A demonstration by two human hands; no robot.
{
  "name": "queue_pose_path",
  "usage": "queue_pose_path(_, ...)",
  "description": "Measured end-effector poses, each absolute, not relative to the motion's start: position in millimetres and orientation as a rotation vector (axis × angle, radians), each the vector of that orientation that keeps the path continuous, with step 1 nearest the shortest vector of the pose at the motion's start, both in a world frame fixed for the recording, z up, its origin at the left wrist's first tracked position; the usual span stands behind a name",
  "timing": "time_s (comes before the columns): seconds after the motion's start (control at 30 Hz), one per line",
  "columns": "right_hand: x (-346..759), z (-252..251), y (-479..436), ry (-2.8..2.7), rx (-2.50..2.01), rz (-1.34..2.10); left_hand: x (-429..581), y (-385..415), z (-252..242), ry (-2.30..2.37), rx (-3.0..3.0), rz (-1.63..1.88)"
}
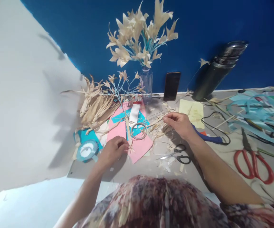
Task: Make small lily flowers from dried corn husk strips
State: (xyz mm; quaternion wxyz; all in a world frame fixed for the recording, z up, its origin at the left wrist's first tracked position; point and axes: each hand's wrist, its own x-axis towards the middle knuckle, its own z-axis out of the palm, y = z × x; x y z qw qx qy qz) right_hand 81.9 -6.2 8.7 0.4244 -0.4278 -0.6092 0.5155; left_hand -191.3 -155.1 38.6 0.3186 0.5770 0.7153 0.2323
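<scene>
My left hand [114,151] is closed in a pinch over the front of the pink paper [140,148]. A small pale husk piece [130,145] shows at its fingertips. To the right, my right hand [179,124] pinches thumb against fingers above scattered dry husk strips [157,126]; whatever it grips is too thin to make out. Between the hands a roll of tape [138,138] lies on blue and pink paper. Small scissors with black handles [183,159] rest below my right hand, beside white scraps.
Husk flowers stand in a clear bottle [146,85] near a phone [172,86] and a dark flask [213,74]. Dry husks [96,107] and blue tape [87,150] are left; a blue-handled tool [209,138], red-handled scissors [253,164] and blue ribbons [258,107] lie right.
</scene>
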Motion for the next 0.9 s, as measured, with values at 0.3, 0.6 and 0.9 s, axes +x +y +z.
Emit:
queue_pose_path(0.3,80,10,-10,-1.548,-1.073,1.326,-186,-160,34,1.819,1.656,0.547)
queue_pose_path(0.6,64,17,-34,-1.453,-0.868,1.808,-154,-122,51,1.162,0.799,1.031)
queue_pose_path(0.9,64,17,-32,-1.287,-0.704,1.919,-118,-86,61,1.034,0.664,1.045)
